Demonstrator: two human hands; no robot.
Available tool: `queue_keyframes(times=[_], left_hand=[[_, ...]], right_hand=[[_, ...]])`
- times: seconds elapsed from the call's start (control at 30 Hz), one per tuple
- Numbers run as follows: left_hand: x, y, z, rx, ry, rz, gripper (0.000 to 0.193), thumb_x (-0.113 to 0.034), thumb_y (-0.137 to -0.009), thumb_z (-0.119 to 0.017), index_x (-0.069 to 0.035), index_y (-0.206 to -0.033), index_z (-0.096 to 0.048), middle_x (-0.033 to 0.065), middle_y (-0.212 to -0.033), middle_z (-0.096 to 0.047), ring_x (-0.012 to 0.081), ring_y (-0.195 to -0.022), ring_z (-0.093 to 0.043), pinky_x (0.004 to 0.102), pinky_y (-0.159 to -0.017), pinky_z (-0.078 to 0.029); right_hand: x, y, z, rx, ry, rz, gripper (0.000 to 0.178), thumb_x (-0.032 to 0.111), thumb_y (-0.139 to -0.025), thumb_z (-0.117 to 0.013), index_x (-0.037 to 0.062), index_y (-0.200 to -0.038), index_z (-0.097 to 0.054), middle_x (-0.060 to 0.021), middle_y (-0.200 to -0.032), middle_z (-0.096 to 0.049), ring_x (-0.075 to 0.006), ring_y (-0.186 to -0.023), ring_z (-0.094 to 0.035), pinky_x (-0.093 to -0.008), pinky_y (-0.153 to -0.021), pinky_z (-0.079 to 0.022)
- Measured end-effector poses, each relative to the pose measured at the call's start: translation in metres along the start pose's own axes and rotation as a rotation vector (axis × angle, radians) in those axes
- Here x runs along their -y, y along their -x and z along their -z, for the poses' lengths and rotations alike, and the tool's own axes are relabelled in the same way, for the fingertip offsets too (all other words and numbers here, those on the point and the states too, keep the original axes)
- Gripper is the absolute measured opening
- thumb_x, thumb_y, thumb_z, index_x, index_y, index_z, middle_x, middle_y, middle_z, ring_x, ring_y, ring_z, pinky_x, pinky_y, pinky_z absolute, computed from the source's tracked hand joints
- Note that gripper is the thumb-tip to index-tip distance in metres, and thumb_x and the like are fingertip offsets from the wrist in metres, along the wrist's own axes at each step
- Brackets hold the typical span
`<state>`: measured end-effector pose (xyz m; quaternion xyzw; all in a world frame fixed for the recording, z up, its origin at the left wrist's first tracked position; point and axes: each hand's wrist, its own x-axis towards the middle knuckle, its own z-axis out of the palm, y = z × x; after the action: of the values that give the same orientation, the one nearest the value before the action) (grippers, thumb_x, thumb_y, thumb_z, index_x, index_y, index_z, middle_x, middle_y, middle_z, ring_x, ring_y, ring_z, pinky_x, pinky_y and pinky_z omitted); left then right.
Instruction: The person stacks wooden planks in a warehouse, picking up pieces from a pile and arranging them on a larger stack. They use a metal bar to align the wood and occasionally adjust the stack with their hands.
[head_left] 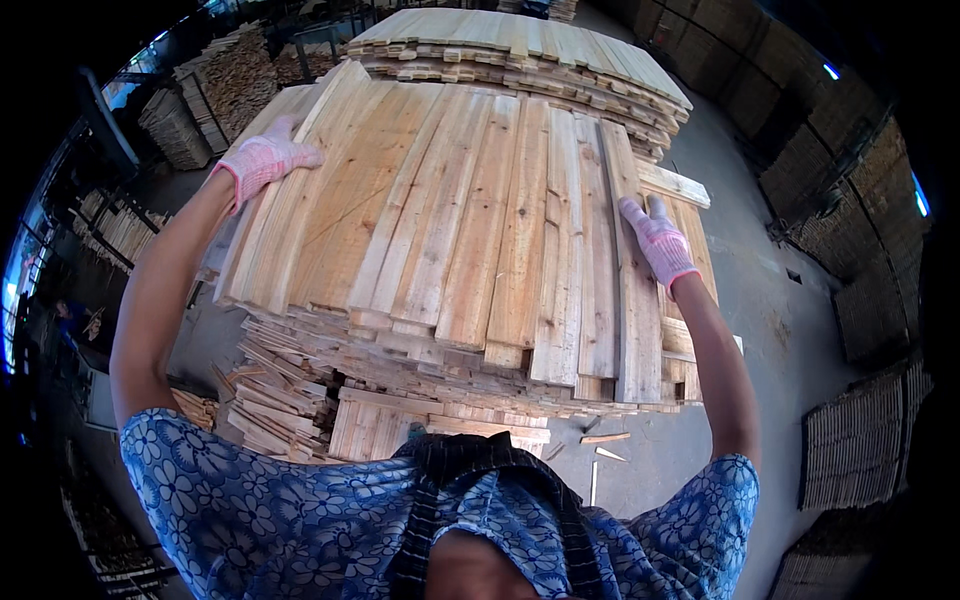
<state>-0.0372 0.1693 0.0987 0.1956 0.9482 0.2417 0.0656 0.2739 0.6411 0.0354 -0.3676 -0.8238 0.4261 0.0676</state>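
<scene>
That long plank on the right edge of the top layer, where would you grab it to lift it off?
Probably by its outer long edge, coming from the right. The plank lies flat, tight against its neighbour on the left, so only the right side and near end are open. The right hand already rests there.

A broad stack of pale, rough-sawn wooden slats (470, 220) is seen from above. The left hand (262, 160), in a pink-and-white knitted glove, is laid flat on the stack's far left corner. The right hand (657, 240), gloved alike, is pressed on the slats at the right edge. A second slat pile (530, 50) is stacked behind, on the grey concrete floor (780, 300).
</scene>
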Motion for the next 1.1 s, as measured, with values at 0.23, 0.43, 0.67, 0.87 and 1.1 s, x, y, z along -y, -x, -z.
queue_keyframes(times=[0.23, 0.43, 0.67, 0.87, 1.1], left_hand=[[-0.062, 0.038, 0.007, 0.13, 0.794, -0.213, 0.08, -0.04, -0.084, -0.078, -0.001, -0.146, -0.046, 0.0152, -0.131, -0.062, 0.0207, -0.114, -0.063, 0.0332, -0.097, -0.051], [-0.116, 0.045, -0.024, -0.09, 0.683, -0.378, 0.089, -0.045, -0.081, -0.081, 0.0, -0.146, -0.04, 0.0193, -0.133, -0.06, 0.0263, -0.117, -0.062, 0.0355, -0.1, -0.05], [-0.227, 0.043, -0.039, -0.528, 0.307, -0.497, 0.089, -0.061, -0.083, -0.068, -0.018, -0.152, -0.034, 0.0255, -0.141, -0.049, 0.042, -0.124, -0.056, 0.0461, -0.108, -0.042], [-0.241, 0.066, -0.011, -0.713, 0.366, -0.956, 0.1, -0.039, -0.082, -0.082, -0.009, -0.157, -0.022, 0.026, -0.146, -0.044, 0.0363, -0.134, -0.046, 0.0429, -0.11, -0.041], [-0.211, 0.066, -0.059, -0.102, 1.06, -0.868, 0.125, -0.025, -0.065, -0.094, -0.003, -0.157, -0.011, 0.0179, -0.144, -0.045, 0.028, -0.134, -0.046, 0.0401, -0.111, -0.042]], right_hand=[[0.012, -0.012, 0.023, -0.045, 0.506, 0.311, 0.091, 0.048, -0.088, -0.068, 0.0085, -0.157, -0.026, -0.0276, -0.143, -0.051, -0.0398, -0.136, -0.047, -0.0423, -0.111, -0.039], [0.12, 0.016, 0.003, -0.007, -0.194, 0.571, 0.082, 0.037, -0.091, -0.07, 0.007, -0.156, -0.03, -0.0165, -0.129, -0.059, -0.025, -0.113, -0.061, -0.0379, -0.096, -0.051], [0.248, 0.019, -0.06, -0.102, -0.8, 1.036, 0.078, 0.026, -0.094, -0.068, 0.0089, -0.156, -0.025, -0.0117, -0.13, -0.053, -0.0199, -0.107, -0.06, -0.0354, -0.086, -0.056], [0.253, 0.038, -0.025, 0.086, -1.068, 1.322, 0.08, 0.026, -0.092, -0.065, 0.0081, -0.155, -0.018, -0.0162, -0.141, -0.046, -0.0267, -0.124, -0.054, -0.0397, -0.102, -0.05], [0.199, 0.077, -0.064, -0.015, -0.93, 1.185, 0.095, 0.02, -0.089, -0.07, 0.0123, -0.161, -0.008, -0.0157, -0.158, -0.026, -0.0274, -0.143, -0.032, -0.0412, -0.118, -0.029]])
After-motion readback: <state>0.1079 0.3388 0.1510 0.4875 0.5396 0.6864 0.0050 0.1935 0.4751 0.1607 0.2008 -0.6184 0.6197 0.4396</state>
